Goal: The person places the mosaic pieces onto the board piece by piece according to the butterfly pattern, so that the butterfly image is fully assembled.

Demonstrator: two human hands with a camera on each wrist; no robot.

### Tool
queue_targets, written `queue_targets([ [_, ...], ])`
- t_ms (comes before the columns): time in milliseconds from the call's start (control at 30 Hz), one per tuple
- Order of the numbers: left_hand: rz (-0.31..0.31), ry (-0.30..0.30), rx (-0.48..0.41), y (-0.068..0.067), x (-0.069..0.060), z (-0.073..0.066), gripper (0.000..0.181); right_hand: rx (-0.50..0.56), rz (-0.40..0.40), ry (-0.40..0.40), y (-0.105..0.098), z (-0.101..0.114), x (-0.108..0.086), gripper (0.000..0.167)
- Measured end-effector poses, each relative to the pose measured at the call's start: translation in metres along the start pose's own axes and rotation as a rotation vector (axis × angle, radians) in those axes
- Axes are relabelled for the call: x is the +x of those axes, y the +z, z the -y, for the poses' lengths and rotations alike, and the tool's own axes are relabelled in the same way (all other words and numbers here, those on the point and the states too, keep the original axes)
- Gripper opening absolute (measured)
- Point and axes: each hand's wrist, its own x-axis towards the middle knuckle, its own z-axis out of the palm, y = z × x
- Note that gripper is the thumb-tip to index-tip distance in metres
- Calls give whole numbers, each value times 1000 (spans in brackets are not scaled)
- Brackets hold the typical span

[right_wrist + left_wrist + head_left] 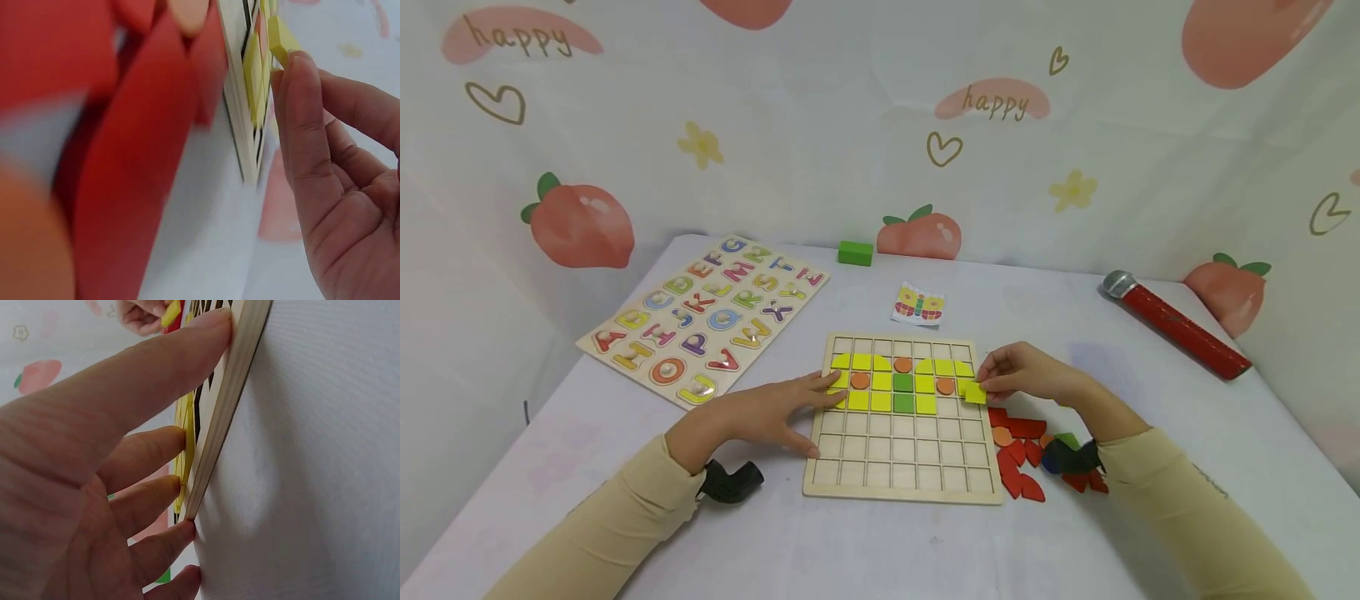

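Note:
A wooden grid board [902, 493] lies on the table, its upper rows partly filled with yellow tiles [881, 402], orange discs [903, 365] and green squares [903, 403]. Over the board's right side, my right hand [1030, 375] pinches a yellow square tile [976, 393] between thumb and fingertips. The tile [282, 42] shows tilted above the board in the right wrist view. My left hand [767, 412] rests on the board's left edge with fingers spread. Its thumb [206, 337] touches the rim, and two fingertips touch yellow tiles in the left wrist view.
Loose red pieces [1032, 487] lie right of the board with some orange, green and blue ones. Behind it is a butterfly pattern card [919, 305]. An alphabet puzzle [700, 321] lies left, a green block [855, 253] at the back, a red microphone [1180, 329] right.

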Motion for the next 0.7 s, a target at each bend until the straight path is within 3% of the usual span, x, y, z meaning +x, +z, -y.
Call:
queue_targets([
  [333,-3,4,6,0,0,1,79,-27,82,-34,19,17,14,21],
  [700,-3,8,-4,1,0,3,79,-106,27,-26,18,14,9,24],
])
